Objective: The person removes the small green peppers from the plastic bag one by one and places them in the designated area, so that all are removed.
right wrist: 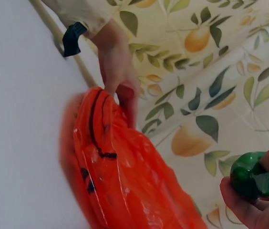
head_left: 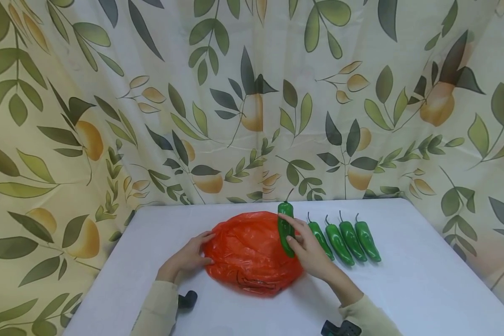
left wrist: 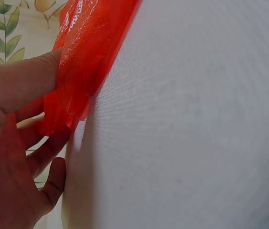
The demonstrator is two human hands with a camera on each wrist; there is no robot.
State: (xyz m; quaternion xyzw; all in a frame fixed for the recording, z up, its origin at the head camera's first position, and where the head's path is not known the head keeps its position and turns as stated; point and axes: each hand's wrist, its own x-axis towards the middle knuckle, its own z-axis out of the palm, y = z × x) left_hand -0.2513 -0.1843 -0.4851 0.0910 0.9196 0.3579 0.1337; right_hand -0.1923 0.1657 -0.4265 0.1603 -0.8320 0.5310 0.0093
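Observation:
A red plastic bag [head_left: 252,254] with black print lies puffed out on the white table. My left hand [head_left: 189,256] grips its left edge, the thumb [left wrist: 34,78] on one side and fingers behind, partly covered by the film. Above the bag's right side, my right hand [head_left: 308,247] holds a green chili pepper [head_left: 285,228] between thumb and fingers, its stem pointing up. In the right wrist view the rounded lower end of that pepper [right wrist: 249,174] shows. Several more green peppers [head_left: 340,245] lie side by side just right of the right hand, stems toward the back.
The white table [head_left: 420,289] ends at a patterned curtain [head_left: 252,116] behind it. A dark strap piece [head_left: 187,299] sits by the left sleeve, and another dark device [head_left: 340,328] is on the right wrist.

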